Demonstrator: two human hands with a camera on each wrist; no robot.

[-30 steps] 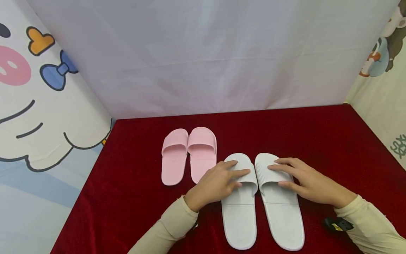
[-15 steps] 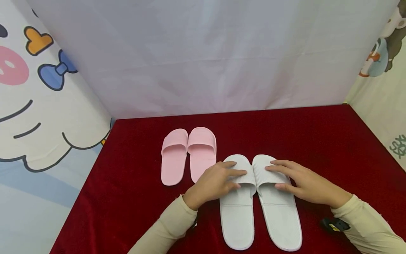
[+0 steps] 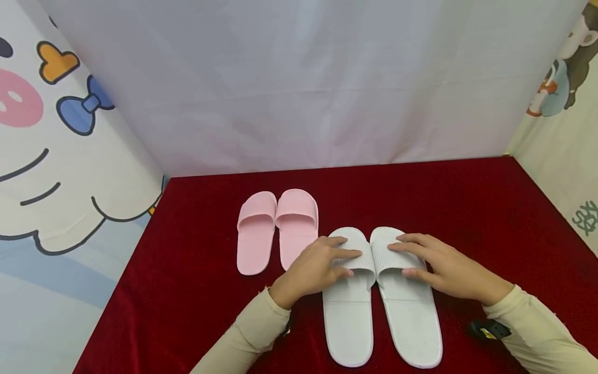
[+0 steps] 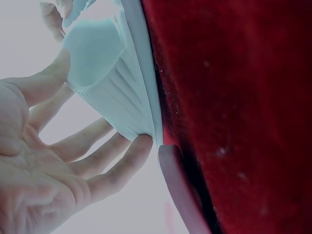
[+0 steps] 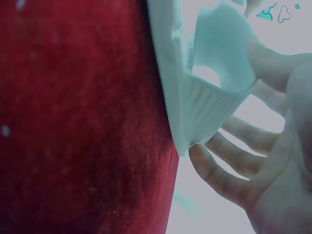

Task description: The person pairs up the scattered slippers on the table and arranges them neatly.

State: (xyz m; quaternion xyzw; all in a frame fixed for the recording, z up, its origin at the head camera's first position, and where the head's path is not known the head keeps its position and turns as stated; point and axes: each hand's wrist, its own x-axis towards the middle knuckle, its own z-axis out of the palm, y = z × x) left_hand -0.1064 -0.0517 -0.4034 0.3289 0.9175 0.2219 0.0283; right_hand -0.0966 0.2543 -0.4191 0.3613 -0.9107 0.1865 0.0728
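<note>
A pair of white slide slippers lies toe-away on the dark red cloth. On the ribbed strap of the left white slipper (image 3: 348, 332) rests my left hand (image 3: 312, 270), its fingers spread and its thumb at the strap's near edge. My right hand (image 3: 446, 266) lies the same way across the strap of the right white slipper (image 3: 413, 332). The two straps meet at their inner sides, while the heels angle apart. Seen from the left wrist, fingertips touch the outer side of the strap (image 4: 114, 95). The right wrist view shows spread fingers along the other strap (image 5: 207, 109).
Just left of the white pair, a little farther back, stand two pink slippers, a left one (image 3: 255, 249) and a right one (image 3: 293, 241) partly behind my left hand. A pale curtain (image 3: 327, 93) closes the back of the red-covered table (image 3: 187, 291); printed sheets hang at both sides.
The right white slipper has slid left under my right hand, closing the small gap to the left one. The left slipper has shifted slightly left too. The pink pair stays put.
</note>
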